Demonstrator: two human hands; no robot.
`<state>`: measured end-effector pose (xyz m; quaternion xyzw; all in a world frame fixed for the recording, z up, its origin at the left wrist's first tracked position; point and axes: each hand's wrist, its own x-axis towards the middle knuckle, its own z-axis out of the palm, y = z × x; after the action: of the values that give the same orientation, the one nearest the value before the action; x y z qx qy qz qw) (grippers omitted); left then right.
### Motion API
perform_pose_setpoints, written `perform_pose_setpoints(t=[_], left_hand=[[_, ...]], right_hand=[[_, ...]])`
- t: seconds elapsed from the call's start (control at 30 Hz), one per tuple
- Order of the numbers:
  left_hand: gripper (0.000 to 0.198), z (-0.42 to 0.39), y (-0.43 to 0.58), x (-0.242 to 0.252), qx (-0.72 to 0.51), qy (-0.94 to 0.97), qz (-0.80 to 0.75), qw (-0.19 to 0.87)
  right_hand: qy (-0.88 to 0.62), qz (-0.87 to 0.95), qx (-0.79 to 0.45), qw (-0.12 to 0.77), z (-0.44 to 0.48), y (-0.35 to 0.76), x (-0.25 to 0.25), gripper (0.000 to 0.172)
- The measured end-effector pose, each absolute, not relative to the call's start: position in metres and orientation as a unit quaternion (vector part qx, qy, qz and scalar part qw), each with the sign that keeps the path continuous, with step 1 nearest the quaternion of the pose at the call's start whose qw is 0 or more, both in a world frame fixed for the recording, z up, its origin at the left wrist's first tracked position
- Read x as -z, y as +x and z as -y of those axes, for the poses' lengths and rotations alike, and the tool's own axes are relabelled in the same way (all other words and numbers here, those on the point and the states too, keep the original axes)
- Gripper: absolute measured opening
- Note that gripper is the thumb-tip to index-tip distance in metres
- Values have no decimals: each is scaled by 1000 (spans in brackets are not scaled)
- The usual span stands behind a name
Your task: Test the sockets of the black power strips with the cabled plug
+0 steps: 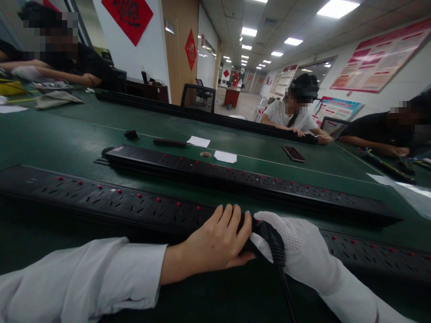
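Observation:
A long black power strip (111, 199) with red switches lies across the green table (67, 134) right in front of me. My bare left hand (217, 242) grips the strip, fingers curled over its top and thumb under its near edge. My right hand (296, 249), in a white glove, is closed around a black plug (273, 240) with a cable that runs down toward me, held against the strip. A second long power strip (235, 177) lies parallel just behind the first.
A phone (294, 153), two paper slips (225, 156), a small black part (130, 133) and a tape roll (205, 154) lie mid-table. More black strips run along the far edge (202, 115). Other people sit at the back left and right.

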<state>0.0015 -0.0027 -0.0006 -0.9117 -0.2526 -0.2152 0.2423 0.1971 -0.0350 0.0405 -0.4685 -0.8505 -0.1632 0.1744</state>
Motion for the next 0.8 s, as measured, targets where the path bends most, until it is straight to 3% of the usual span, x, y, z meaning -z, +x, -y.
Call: perform_pose_setpoints(t=[0.8], left_hand=[[63,3,0,1,214,-912,254,241]], right_hand=[[-472,848,166,177,36,198,-38,30]])
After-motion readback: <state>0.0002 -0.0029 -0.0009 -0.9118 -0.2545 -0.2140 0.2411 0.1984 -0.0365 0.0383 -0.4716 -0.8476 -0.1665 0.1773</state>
